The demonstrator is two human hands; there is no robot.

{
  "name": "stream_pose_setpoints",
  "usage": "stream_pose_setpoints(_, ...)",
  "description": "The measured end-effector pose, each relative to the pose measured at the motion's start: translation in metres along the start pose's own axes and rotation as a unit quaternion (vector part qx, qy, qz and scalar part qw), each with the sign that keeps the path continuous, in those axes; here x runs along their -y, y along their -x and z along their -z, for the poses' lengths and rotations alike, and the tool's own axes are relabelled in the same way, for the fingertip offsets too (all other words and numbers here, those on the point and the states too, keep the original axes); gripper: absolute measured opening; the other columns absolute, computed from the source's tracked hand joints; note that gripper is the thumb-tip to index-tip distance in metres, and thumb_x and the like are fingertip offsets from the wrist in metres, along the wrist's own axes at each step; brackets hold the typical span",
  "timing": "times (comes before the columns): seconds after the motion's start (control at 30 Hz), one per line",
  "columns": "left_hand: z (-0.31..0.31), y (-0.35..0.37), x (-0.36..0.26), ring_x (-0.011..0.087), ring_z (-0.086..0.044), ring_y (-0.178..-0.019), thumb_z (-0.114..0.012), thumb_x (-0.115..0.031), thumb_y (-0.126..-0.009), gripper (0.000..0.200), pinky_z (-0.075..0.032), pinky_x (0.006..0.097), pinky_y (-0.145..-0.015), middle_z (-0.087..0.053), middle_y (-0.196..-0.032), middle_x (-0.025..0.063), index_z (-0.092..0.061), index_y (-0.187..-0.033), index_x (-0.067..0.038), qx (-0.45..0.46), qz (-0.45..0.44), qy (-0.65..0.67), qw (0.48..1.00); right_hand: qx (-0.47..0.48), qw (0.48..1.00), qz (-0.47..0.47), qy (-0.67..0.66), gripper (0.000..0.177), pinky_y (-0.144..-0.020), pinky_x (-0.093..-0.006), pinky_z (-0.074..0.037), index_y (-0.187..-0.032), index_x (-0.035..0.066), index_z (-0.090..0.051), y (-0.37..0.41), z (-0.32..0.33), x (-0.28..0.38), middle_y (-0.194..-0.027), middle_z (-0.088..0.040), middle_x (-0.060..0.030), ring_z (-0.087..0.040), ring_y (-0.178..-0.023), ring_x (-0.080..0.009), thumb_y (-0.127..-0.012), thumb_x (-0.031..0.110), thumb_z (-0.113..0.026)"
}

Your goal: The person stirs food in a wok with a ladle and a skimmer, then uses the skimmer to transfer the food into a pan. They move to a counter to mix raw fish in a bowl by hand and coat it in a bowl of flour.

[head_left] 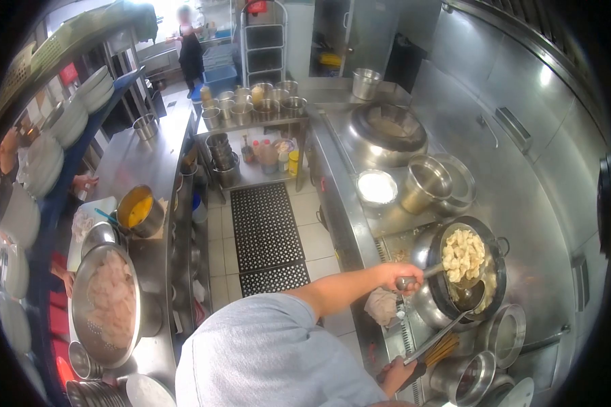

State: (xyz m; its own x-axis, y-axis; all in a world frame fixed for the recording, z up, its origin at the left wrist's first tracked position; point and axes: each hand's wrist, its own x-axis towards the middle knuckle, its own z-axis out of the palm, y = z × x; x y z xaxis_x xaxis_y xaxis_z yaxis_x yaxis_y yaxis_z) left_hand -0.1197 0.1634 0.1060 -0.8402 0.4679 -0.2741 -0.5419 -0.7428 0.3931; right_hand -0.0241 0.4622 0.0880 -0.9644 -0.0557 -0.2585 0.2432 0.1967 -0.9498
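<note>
My left hand (394, 275) is wrapped round the handle of a strainer (433, 271) heaped with pale, yellowish cooked pieces (464, 254). The strainer hangs over a dark-rimmed wok (493, 298) on the range. Nearer the bottom, my right hand (396, 374) grips the long handle of a metal ladle (470, 297). The ladle's bowl is tilted inside the wok, just below the strainer. A crumpled cloth (381, 306) lies on the range edge beneath my left hand.
Another wok (389, 129) and a tall metal pot (426, 183) stand farther along the range. A steel bowl (134, 298) of raw pale slices is on the left counter, near another person's hand (64, 278). A black rubber mat (268, 227) covers the aisle floor.
</note>
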Motion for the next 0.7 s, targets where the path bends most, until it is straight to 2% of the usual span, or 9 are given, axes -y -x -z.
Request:
stream_pose_setpoints(0.13, 0.004, -0.002, 0.001, 0.0070, -0.050, -0.045, -0.057, -0.012, -0.083, 0.007, -0.044, 0.0244, -0.044, -0.056, -0.066, 0.0004, -0.053, -0.081, -0.008, 0.011, -0.013, -0.010, 1.000, 0.000, 1.000, -0.003, -0.006, 0.035, -0.032, -0.0260, -0.030, -0.110, 0.003, -0.044, -0.009, 0.005, -0.014, -0.059, -0.040, -0.0029, -0.036, -0.036, -0.0124, -0.075, 0.003, -0.047)
stream_pose_setpoints(0.2, 0.004, -0.002, 0.001, 0.0072, -0.050, -0.045, -0.057, -0.012, -0.083, 0.007, -0.044, 0.0242, -0.044, -0.056, -0.066, 0.0010, -0.053, -0.081, -0.008, 0.008, -0.009, -0.005, 1.000, 0.000, 1.000, -0.003, 0.012, 0.036, -0.032, -0.0259, -0.030, -0.111, 0.004, -0.044, -0.013, 0.009, -0.019, -0.059, -0.040, -0.0029, -0.037, -0.036, -0.0123, -0.075, 0.002, -0.047)
stream_pose_setpoints(0.3, 0.001, -0.001, 0.002, 0.0075, -0.050, -0.044, -0.057, -0.011, -0.083, 0.006, -0.044, 0.0241, -0.044, -0.056, -0.066, 0.0016, -0.053, -0.081, -0.007, 0.008, -0.010, -0.004, 1.000, 0.002, 1.000, -0.023, 0.019, 0.035, -0.032, -0.0256, -0.030, -0.110, 0.004, -0.044, 0.021, -0.004, 0.028, -0.059, -0.040, -0.0028, -0.038, -0.037, -0.0120, -0.075, 0.002, -0.048)
stream_pose_setpoints(0.5, 0.001, 0.000, 0.002, 0.0080, -0.050, -0.044, -0.058, -0.012, -0.083, 0.007, -0.043, 0.0244, -0.043, -0.057, -0.065, 0.0019, -0.053, -0.081, -0.007, 0.011, -0.020, -0.011, 1.000, 0.000, 0.999, -0.042, 0.033, 0.034, -0.032, -0.0254, -0.030, -0.109, 0.004, -0.044, 0.020, -0.004, 0.030, -0.061, -0.041, -0.0030, -0.038, -0.038, -0.0118, -0.076, 0.004, -0.048)
stream_pose_setpoints(0.57, 0.002, -0.001, 0.003, 0.0081, -0.050, -0.044, -0.058, -0.012, -0.083, 0.007, -0.042, 0.0246, -0.043, -0.057, -0.065, 0.0020, -0.053, -0.081, -0.007, 0.010, -0.021, -0.014, 1.000, 0.008, 0.999, -0.012, 0.029, 0.034, -0.032, -0.0254, -0.030, -0.109, 0.004, -0.044, -0.003, 0.007, -0.004, -0.061, -0.040, -0.0030, -0.038, -0.038, -0.0118, -0.076, 0.004, -0.049)
stream_pose_setpoints(0.7, 0.001, 0.000, 0.002, 0.0081, -0.051, -0.045, -0.058, -0.012, -0.083, 0.007, -0.041, 0.0251, -0.043, -0.057, -0.066, 0.0020, -0.053, -0.081, -0.007, 0.004, -0.018, -0.010, 1.000, 0.011, 1.000, -0.011, 0.025, 0.034, -0.032, -0.0252, -0.030, -0.109, 0.005, -0.044, -0.006, 0.010, -0.008, -0.061, -0.040, -0.0030, -0.038, -0.038, -0.0118, -0.076, 0.005, -0.049)
